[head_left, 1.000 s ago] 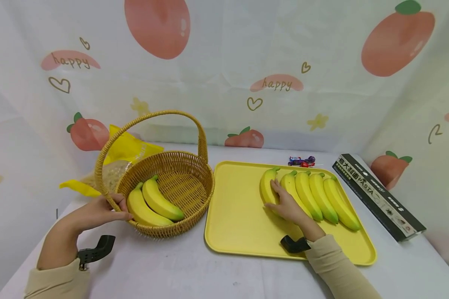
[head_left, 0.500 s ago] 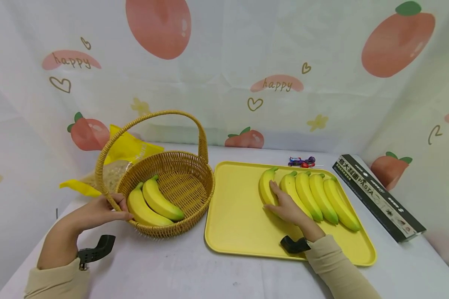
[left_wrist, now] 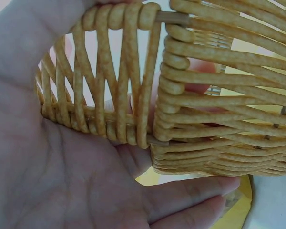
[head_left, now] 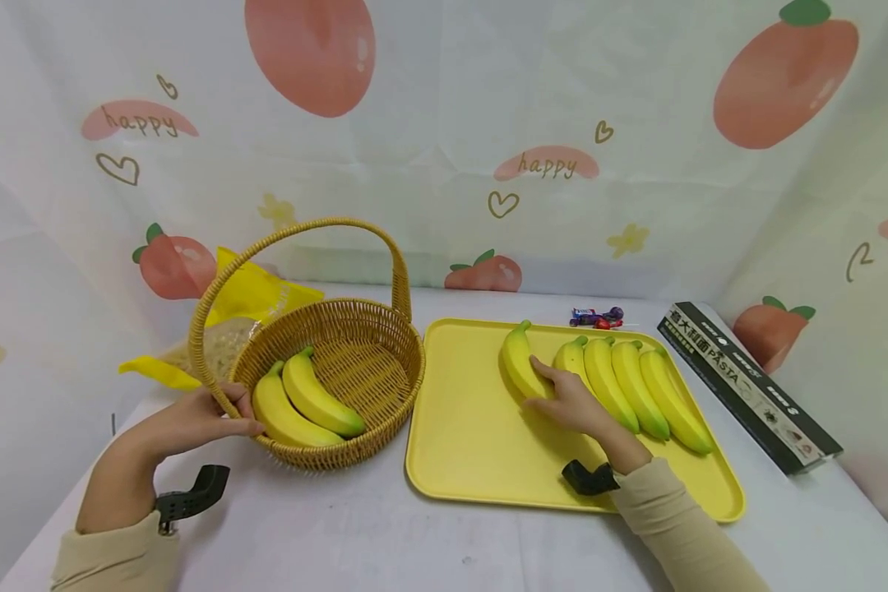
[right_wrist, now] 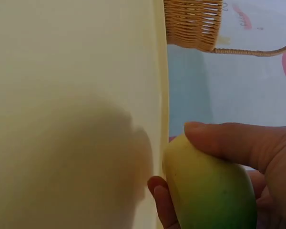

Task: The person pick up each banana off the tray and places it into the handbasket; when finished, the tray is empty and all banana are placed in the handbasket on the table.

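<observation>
My right hand [head_left: 571, 401] grips a yellow banana [head_left: 519, 355] over the yellow tray [head_left: 459, 444], thumb on one side and fingers on the other. The right wrist view shows the greenish end of that banana [right_wrist: 209, 191] and a shadow on the tray beneath. Several more bananas [head_left: 612, 386] lie in a row on the tray, right of the hand. My left hand [head_left: 207, 419] holds the wicker basket [head_left: 373, 370] at the near foot of its handle; the left wrist view shows the woven handle [left_wrist: 114, 76] between thumb and fingers. Two bananas [head_left: 314, 395] rest inside the basket.
A yellow bag [head_left: 255, 292] stands behind the basket at left. A black pasta box [head_left: 747, 386] lies right of the tray, and wrapped lollipops [head_left: 598, 318] lie behind it. A printed cloth [head_left: 444, 164] hangs along the back.
My right hand has drawn the banana leftward, away from the row, and its stem end now sits higher in the view. My left hand stays on the basket handle.
</observation>
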Available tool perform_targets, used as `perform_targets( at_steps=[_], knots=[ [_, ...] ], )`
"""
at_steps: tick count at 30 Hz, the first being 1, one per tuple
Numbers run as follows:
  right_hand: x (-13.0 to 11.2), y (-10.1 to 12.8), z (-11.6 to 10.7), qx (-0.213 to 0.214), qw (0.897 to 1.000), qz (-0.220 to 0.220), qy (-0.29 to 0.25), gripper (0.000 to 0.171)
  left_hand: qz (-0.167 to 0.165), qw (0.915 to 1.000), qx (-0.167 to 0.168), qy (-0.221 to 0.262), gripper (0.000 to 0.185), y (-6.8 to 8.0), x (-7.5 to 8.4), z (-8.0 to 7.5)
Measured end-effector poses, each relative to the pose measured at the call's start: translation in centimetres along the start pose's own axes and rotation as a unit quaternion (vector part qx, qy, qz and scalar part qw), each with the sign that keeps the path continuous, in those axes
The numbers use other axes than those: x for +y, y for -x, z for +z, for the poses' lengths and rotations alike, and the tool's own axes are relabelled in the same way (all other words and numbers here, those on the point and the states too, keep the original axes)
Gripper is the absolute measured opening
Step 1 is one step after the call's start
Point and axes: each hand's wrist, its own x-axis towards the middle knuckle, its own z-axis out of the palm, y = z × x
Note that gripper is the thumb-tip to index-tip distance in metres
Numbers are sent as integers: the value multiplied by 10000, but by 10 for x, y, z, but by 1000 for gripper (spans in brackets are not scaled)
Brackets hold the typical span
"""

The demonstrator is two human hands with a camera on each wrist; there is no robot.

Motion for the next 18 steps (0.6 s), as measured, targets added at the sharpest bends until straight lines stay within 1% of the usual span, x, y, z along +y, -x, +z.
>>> perform_targets(
  at_steps=[4,7,10,15,18],
  knots=[
    [-4,-2,-4,-99,9998,73,-183,65,6,10000,-4,32,21,0,-1,0],
    [-10,-2,-8,-178,9993,13,-333,66,28,10000,2,29,20,0,-1,0],
    [-18,-3,-13,-279,9982,-166,-497,66,35,10000,15,11,20,1,-2,-1],
    [-34,-4,-19,-595,9941,-347,-841,66,20,10000,26,21,20,1,-1,0],
    [-43,-5,-21,-774,9919,-494,-881,65,-20,10000,17,36,21,1,-1,0]
  ],
)
